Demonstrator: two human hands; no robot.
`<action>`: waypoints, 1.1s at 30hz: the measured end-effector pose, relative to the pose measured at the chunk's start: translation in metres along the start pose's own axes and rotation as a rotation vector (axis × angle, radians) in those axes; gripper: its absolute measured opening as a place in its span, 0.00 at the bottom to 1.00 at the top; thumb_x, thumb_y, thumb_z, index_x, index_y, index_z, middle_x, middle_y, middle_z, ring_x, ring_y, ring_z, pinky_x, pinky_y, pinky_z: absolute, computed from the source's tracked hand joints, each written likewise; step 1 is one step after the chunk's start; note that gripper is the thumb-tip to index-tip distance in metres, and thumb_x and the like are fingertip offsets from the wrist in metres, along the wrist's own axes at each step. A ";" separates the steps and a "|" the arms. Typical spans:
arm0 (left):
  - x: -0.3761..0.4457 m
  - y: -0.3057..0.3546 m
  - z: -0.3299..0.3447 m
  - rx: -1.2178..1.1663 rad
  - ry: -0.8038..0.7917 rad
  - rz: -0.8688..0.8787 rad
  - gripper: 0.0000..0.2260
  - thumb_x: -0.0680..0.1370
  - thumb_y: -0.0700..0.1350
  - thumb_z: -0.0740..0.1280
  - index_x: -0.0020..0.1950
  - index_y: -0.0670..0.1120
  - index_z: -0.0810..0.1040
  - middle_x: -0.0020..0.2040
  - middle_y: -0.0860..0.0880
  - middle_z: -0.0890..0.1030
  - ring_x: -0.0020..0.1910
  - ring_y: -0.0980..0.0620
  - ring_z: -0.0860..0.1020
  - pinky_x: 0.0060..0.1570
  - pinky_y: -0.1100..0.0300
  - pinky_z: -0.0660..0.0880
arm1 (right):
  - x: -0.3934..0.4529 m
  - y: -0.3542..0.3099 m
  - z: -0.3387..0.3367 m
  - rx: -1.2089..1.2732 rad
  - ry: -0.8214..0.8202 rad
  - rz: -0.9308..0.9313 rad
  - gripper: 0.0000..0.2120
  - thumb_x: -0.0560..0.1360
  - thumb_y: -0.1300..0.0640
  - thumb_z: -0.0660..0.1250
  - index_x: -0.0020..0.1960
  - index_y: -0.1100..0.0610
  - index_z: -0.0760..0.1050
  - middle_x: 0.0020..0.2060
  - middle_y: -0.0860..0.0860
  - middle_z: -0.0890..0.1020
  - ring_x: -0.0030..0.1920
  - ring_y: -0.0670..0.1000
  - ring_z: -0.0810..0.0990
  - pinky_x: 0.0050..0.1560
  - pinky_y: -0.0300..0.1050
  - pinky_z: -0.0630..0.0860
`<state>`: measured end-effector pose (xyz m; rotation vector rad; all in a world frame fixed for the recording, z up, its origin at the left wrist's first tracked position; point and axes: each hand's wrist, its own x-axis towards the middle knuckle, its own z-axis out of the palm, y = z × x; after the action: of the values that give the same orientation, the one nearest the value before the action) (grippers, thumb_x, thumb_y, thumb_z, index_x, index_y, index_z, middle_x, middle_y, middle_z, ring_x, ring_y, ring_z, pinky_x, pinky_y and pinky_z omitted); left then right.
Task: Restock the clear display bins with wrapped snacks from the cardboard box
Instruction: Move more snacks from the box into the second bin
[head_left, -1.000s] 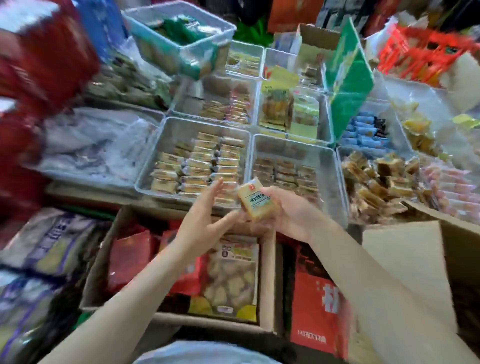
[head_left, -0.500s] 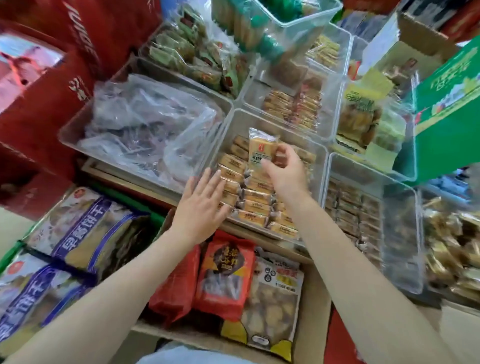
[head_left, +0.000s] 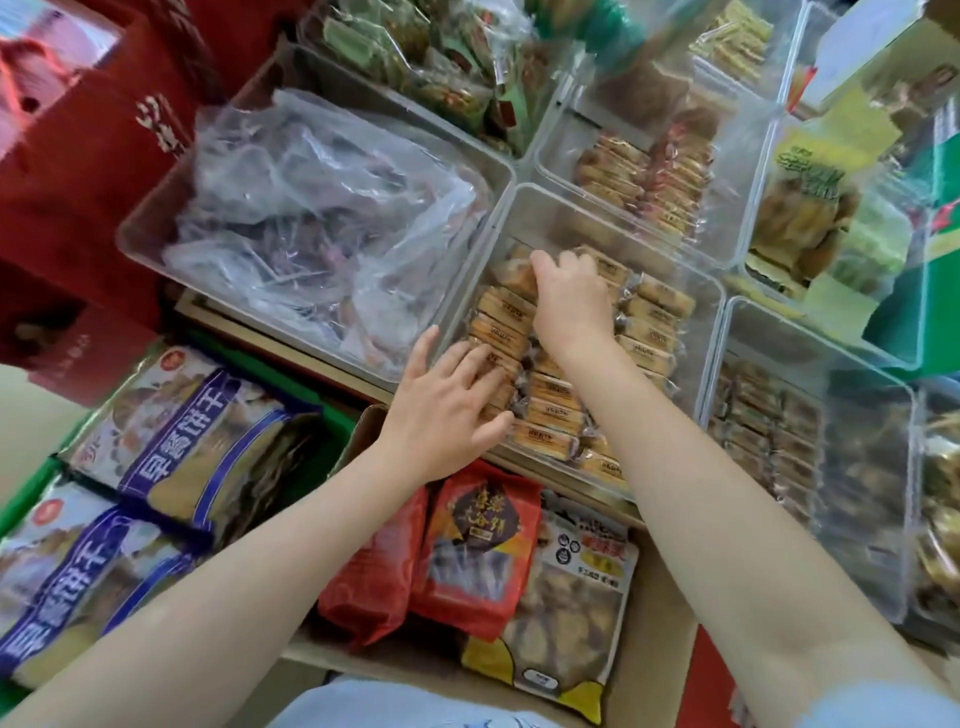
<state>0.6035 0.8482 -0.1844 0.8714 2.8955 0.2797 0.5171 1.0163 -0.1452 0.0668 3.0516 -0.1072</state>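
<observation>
A clear display bin (head_left: 563, 215) at centre holds rows of tan wrapped snacks (head_left: 649, 332). My right hand (head_left: 571, 299) reaches into it, fingers curled over one wrapped snack (head_left: 511, 278) at the far end of the left row; the hand hides most of that snack. My left hand (head_left: 447, 402) lies flat with spread fingers on the snacks at the bin's near left corner. Below the bin, the open cardboard box (head_left: 662, 597) holds red bags (head_left: 480, 551) and a clear bag of round snacks (head_left: 569, 610).
A bin of crumpled plastic bags (head_left: 311, 208) sits to the left, with red cartons (head_left: 78, 166) beyond it. Blue biscuit packs (head_left: 176, 447) lie at lower left. More clear bins of snacks (head_left: 810, 426) stand to the right and behind, beside a green box (head_left: 930, 270).
My right hand carried the wrapped snack from above the box into the bin and lowered it onto the far left row. My left hand moved onto the bin's near snacks.
</observation>
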 end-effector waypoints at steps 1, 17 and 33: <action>0.000 0.000 0.000 0.002 -0.003 -0.004 0.29 0.80 0.63 0.49 0.70 0.50 0.78 0.72 0.45 0.75 0.74 0.46 0.69 0.78 0.40 0.44 | 0.002 0.000 0.000 -0.015 -0.048 -0.011 0.22 0.76 0.69 0.61 0.69 0.57 0.69 0.60 0.58 0.77 0.62 0.60 0.71 0.61 0.54 0.71; 0.001 0.002 0.005 0.023 0.045 -0.025 0.27 0.79 0.61 0.53 0.67 0.48 0.80 0.70 0.45 0.77 0.72 0.48 0.72 0.78 0.40 0.48 | -0.020 0.000 0.039 0.023 -0.275 -0.180 0.32 0.84 0.41 0.46 0.82 0.57 0.47 0.81 0.54 0.51 0.81 0.55 0.49 0.79 0.57 0.50; -0.045 0.151 -0.022 -0.433 -0.006 0.071 0.25 0.78 0.58 0.55 0.61 0.45 0.83 0.62 0.44 0.81 0.64 0.42 0.77 0.67 0.46 0.65 | -0.261 0.129 -0.076 0.515 -0.101 -0.026 0.11 0.82 0.53 0.61 0.54 0.55 0.81 0.43 0.47 0.83 0.41 0.48 0.79 0.42 0.48 0.77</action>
<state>0.7187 0.9437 -0.1296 0.8875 2.6396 0.8666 0.7768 1.1393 -0.0550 0.0522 2.8407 -0.8627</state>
